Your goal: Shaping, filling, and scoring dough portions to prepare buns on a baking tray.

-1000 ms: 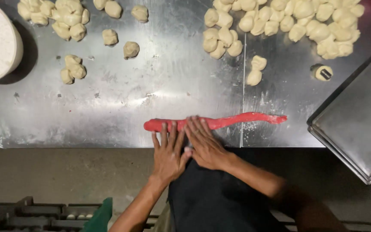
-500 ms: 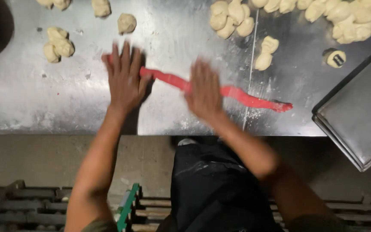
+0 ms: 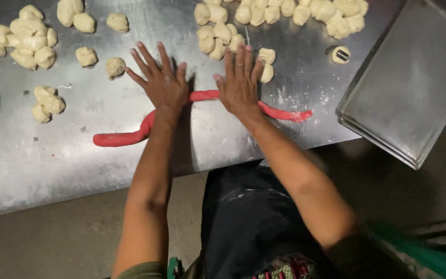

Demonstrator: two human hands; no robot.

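Our left hand point(image 3: 162, 82) lies flat, fingers spread, palm pressing the red rope point(image 3: 202, 116); our right hand point(image 3: 239, 82) is just beside it, also flat and splayed on the rope. The rope curves across the steel table point(image 3: 68, 165), its ends sticking out past both hands. Pale dough balls point(image 3: 27, 41) sit along the far side, a tray point(image 3: 409, 93) at right. Half a second ago our hands were wider apart and the rope straighter

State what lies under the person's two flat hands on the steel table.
A long red dough rope runs under the left hand and right hand. Its ends and middle show; the stretches beneath the palms are covered.
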